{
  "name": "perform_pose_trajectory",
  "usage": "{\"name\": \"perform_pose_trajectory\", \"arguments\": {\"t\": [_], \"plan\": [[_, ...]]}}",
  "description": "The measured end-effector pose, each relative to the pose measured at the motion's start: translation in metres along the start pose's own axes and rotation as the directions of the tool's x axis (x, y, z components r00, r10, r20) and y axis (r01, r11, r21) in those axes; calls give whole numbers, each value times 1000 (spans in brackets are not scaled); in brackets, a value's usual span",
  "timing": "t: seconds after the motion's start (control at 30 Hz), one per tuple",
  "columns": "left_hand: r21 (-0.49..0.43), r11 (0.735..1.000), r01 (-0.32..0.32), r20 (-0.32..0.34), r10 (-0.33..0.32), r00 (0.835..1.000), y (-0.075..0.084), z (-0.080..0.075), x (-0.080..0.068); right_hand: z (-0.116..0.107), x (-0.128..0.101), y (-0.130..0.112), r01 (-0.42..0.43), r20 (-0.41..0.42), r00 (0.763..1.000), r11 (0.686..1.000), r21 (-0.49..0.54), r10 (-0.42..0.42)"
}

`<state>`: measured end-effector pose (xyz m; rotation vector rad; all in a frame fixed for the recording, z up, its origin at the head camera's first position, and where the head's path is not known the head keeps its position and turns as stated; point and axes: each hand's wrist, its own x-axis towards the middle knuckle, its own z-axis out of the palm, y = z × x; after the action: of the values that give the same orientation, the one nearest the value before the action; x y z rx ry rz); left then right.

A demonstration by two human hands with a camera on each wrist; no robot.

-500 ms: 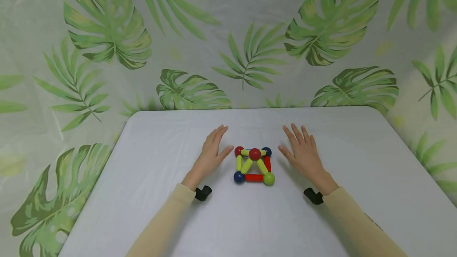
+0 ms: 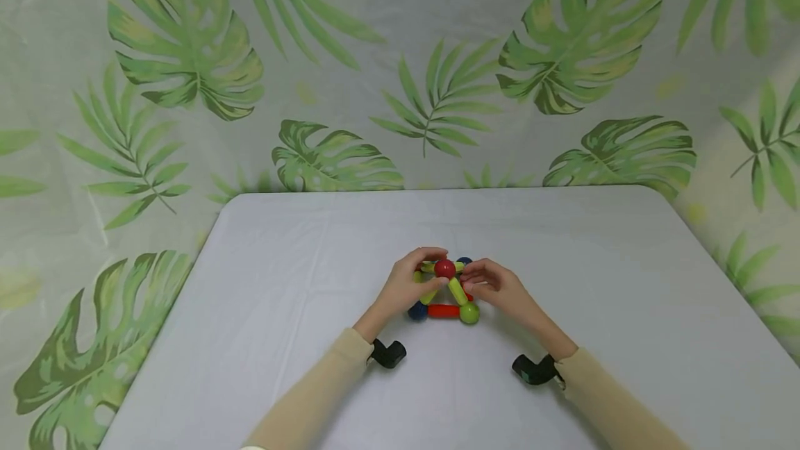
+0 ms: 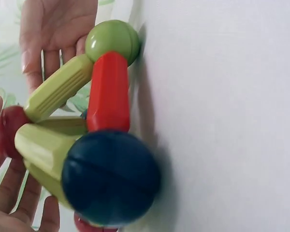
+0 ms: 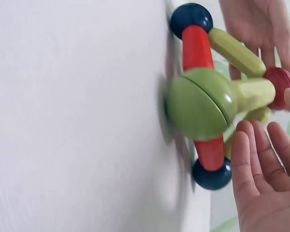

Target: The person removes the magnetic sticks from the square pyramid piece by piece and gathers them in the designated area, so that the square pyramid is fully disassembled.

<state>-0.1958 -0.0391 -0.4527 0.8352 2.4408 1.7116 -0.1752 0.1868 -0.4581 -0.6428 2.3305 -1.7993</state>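
Note:
A pyramid of magnetic balls and rods stands on the table, with a red ball (image 2: 445, 269) at its peak. Its near base corners are a dark blue ball (image 2: 417, 311) and a green ball (image 2: 469, 313), joined by a red rod (image 2: 444, 311). Yellow-green rods (image 4: 237, 53) slope up to the peak. My left hand (image 2: 403, 283) pinches the red top ball between thumb and fingers. On the other side my right hand (image 2: 506, 290) is beside the pyramid, its fingers loosely bent with nothing held. The hands partly hide the rear corners in the head view.
The pyramid stands near the middle of a white-covered table (image 2: 300, 242). A leaf-patterned cloth (image 2: 450, 12) hangs behind the table's far edge. Black wrist cameras (image 2: 534, 369) sit low under both wrists.
Both hands have come inward from either side to the pyramid. The left thumb and fingers have closed around the red top ball; the right fingers have bent. The pyramid stays in place.

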Motion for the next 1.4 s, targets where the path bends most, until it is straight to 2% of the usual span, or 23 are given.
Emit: {"name": "perform_pose_trajectory", "arguments": {"t": [0.23, 0.37, 0.53, 0.63, 0.73, 0.87, 1.0, 1.07, 1.23, 1.4], "plan": [[55, 998, -38, -50, 40, 998, -4, 10, 3, 13, 4, 2, -83, -28, 996, 994, -77, 81], [46, 997, -64, -73, 67, 995, -6, 10, 3, 17, 4, 1, -86, -41, 996, 994, -73, 83], [15, 997, -72, -66, 73, 995, -7, 4, 3, 20, 2, -1, -67, -26, 998, 997, -45, 66], [-10, 997, -77, -38, 76, 996, -8, -2, 4, 20, 1, -2, -59, -15, 998, 998, -24, 59], [-30, 997, -77, 16, 78, 997, -11, -8, 6, 18, 0, -3, -46, -63, 997, 999, -12, 45], [-76, 994, -78, 125, 87, 988, -13, -14, 9, 14, 5, -1, -14, -161, 987, 994, -111, -4], [-95, 991, -95, 195, 112, 974, -13, -17, 11, 12, 11, 3, -22, -142, 990, 979, -202, -7], [-67, 992, -106, 184, 117, 976, -12, -17, 12, 13, 12, 3, -27, -122, 993, 977, -211, 2], [64, 992, -107, 105, 100, 989, -10, -12, 12, 19, 11, 2, -13, -130, 991, 973, -230, -18], [55, 996, -64, 52, 61, 997, -7, -10, 12, 26, 10, 1, -33, -140, 990, 975, -221, 2]]}}
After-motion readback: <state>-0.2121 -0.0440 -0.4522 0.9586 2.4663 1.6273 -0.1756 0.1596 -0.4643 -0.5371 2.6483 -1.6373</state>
